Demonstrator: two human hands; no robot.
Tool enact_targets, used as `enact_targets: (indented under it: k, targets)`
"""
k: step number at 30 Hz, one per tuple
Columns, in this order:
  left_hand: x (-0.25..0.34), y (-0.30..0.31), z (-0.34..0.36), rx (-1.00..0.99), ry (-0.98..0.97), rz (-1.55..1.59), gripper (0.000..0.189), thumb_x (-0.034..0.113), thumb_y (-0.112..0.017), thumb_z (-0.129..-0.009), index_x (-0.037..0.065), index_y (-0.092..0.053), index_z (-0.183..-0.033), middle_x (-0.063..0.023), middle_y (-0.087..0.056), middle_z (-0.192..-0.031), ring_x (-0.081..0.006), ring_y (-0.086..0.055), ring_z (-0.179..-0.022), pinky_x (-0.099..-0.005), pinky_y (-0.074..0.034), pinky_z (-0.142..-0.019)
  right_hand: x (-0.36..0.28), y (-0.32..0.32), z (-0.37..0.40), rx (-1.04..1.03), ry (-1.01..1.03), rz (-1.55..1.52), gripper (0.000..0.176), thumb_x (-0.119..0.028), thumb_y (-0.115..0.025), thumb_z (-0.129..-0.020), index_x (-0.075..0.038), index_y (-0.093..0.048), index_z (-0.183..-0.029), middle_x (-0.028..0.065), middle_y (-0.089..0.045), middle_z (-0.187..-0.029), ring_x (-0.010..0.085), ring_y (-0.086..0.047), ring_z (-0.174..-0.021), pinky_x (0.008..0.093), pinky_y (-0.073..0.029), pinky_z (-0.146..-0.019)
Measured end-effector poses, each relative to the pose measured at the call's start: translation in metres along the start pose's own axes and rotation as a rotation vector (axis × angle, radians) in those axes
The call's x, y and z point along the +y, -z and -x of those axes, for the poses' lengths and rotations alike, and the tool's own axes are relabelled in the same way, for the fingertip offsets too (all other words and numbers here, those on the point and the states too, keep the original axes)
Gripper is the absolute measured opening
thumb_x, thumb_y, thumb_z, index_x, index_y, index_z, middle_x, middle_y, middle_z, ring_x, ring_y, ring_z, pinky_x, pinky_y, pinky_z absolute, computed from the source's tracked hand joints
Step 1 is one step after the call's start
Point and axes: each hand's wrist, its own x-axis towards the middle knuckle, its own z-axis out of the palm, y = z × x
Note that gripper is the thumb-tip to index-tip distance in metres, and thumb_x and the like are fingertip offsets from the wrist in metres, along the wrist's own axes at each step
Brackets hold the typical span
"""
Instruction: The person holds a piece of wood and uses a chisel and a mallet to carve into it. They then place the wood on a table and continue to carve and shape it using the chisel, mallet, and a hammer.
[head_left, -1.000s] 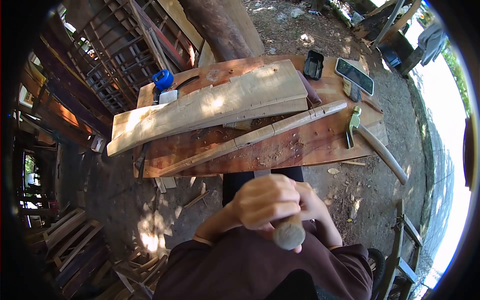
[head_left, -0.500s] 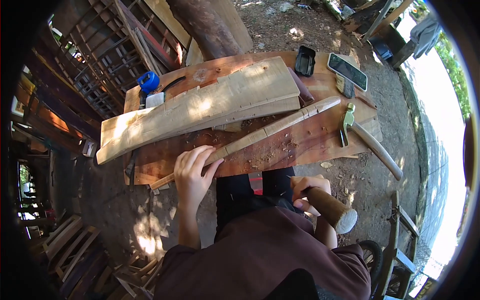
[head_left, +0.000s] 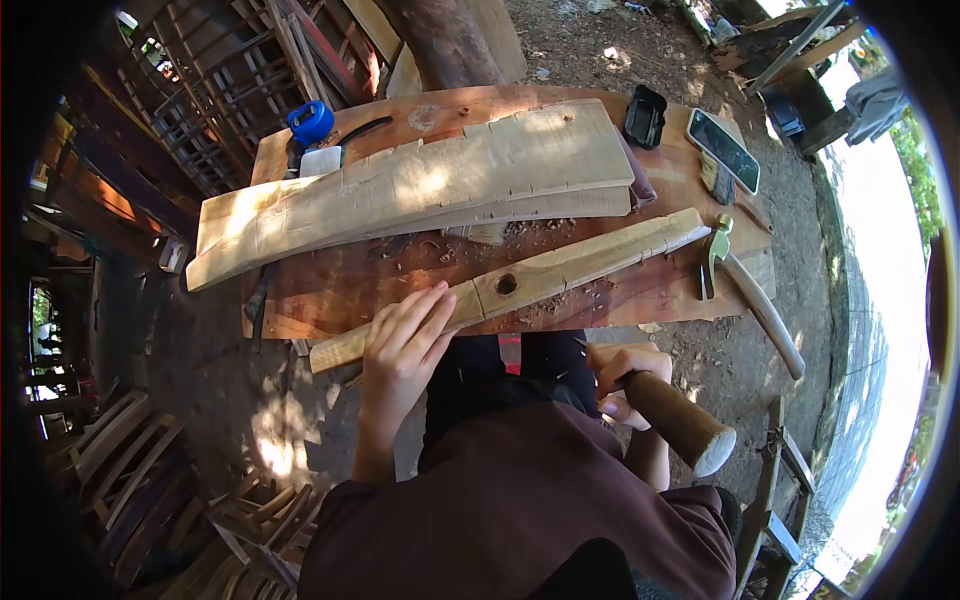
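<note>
A long pale wooden slat (head_left: 560, 272) with a dark round hole and cross lines lies slantwise along the near side of the table. My left hand (head_left: 402, 345) is on it left of the hole, fingers stretched across its face and the thumb hidden. Close to my lap, my right hand (head_left: 628, 375) is closed around a thick round wooden mallet (head_left: 685, 422), its pale end pointing down and right. A claw hammer (head_left: 752, 290) rests by the slat's right end. Behind the slat lie stacked curved boards (head_left: 430, 180) with notched edges.
The wooden table (head_left: 330, 310) carries wood chips, a brush (head_left: 716, 180), a phone (head_left: 724, 150), a black case (head_left: 645, 117) and a blue tape measure (head_left: 310, 122). A log (head_left: 445, 45) stands behind. Wooden frames (head_left: 125, 460) are piled at lower left.
The slat has rolled over under my left hand, so its wider face with the hole now shows. My right hand keeps hold of the mallet. The view has shifted slightly.
</note>
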Motion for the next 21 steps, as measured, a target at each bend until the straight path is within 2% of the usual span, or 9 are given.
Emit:
enact_targets:
  k: [2, 5, 9, 12, 15, 17, 19, 21]
  targets:
    - [-0.001, 0.000, -0.001, -0.011, 0.014, 0.000, 0.050, 0.008, -0.074, -0.066, 0.010, -0.059, -0.114, -0.0051, -0.058, -0.116, -0.0218, -0.058, -0.102, -0.0362, -0.044, -0.083, 0.002, 0.004, 0.002, -0.024, -0.004, -0.050, 0.031, -0.024, -0.073, -0.074, -0.003, -0.051, -0.068, 0.0039, -0.050, -0.054, 0.0168, -0.044, -0.048, 0.0291, -0.033, -0.046]
    - [-0.001, 0.002, -0.001, -0.038, 0.028, -0.016, 0.050, 0.012, -0.074, -0.067, 0.011, -0.059, -0.115, -0.0042, -0.058, -0.117, -0.0214, -0.057, -0.102, -0.0365, -0.043, -0.084, 0.002, 0.000, 0.000, 0.033, 0.033, -0.042, 0.028, -0.023, -0.069, -0.074, -0.004, -0.051, -0.067, 0.0025, -0.047, -0.049, 0.0137, -0.038, -0.042, 0.0304, -0.030, -0.048]
    - [-0.001, 0.003, -0.002, -0.066, 0.038, -0.010, 0.050, 0.015, -0.074, -0.067, 0.012, -0.059, -0.115, -0.0036, -0.057, -0.118, -0.0213, -0.055, -0.102, -0.0372, -0.042, -0.085, 0.000, 0.006, -0.009, 0.009, 0.053, -0.075, 0.028, -0.019, -0.071, -0.075, -0.002, -0.049, -0.069, 0.0035, -0.043, -0.052, 0.0157, -0.040, -0.046, 0.0297, -0.032, -0.047]
    - [-0.001, 0.005, -0.001, -0.091, 0.046, 0.008, 0.050, 0.016, -0.073, -0.068, 0.012, -0.059, -0.115, -0.0035, -0.057, -0.117, -0.0212, -0.055, -0.102, -0.0377, -0.042, -0.085, -0.001, -0.001, -0.015, 0.193, 0.062, -0.296, 0.029, -0.015, -0.067, -0.075, -0.005, -0.042, -0.065, 0.0011, -0.039, -0.051, 0.0124, -0.033, -0.046, 0.0307, -0.031, -0.052]
    - [0.000, 0.003, 0.000, -0.071, 0.037, 0.019, 0.051, 0.018, -0.073, -0.068, 0.010, -0.058, -0.116, -0.0034, -0.057, -0.116, -0.0216, -0.054, -0.102, -0.0376, -0.042, -0.085, -0.007, 0.001, -0.029, 0.260, 0.112, -0.309, 0.031, -0.027, -0.062, -0.079, -0.011, -0.038, -0.067, -0.0031, -0.030, -0.050, 0.0101, -0.024, -0.044, 0.0297, -0.023, -0.051]
    - [0.003, 0.002, -0.001, -0.051, 0.102, -0.004, 0.052, 0.024, -0.073, -0.068, 0.009, -0.058, -0.116, -0.0036, -0.058, -0.111, -0.0221, -0.054, -0.101, -0.0373, -0.041, -0.085, -0.006, 0.001, -0.036, 0.272, 0.119, -0.274, 0.032, -0.028, -0.061, -0.080, -0.011, -0.037, -0.069, -0.0025, -0.031, -0.053, 0.0106, -0.026, -0.049, 0.0297, -0.024, -0.055]
    - [0.007, 0.001, -0.002, -0.035, 0.150, -0.006, 0.053, 0.025, -0.075, -0.067, 0.008, -0.059, -0.115, -0.0044, -0.058, -0.107, -0.0229, -0.054, -0.098, -0.0366, -0.041, -0.084, 0.002, -0.002, -0.043, 0.308, 0.211, -0.210, 0.033, -0.029, -0.061, -0.080, -0.011, -0.036, -0.070, -0.0015, -0.031, -0.057, 0.0114, -0.028, -0.054, 0.0304, -0.024, -0.059]
    - [0.008, 0.001, -0.002, -0.021, 0.204, -0.011, 0.054, 0.026, -0.076, -0.065, 0.008, -0.059, -0.114, -0.0052, -0.059, -0.103, -0.0238, -0.055, -0.095, -0.0359, -0.041, -0.083, 0.008, -0.009, -0.046, 0.282, 0.198, -0.222, 0.032, -0.028, -0.061, -0.079, -0.010, -0.036, -0.071, -0.0007, -0.032, -0.062, 0.0121, -0.029, -0.058, 0.0309, -0.024, -0.062]
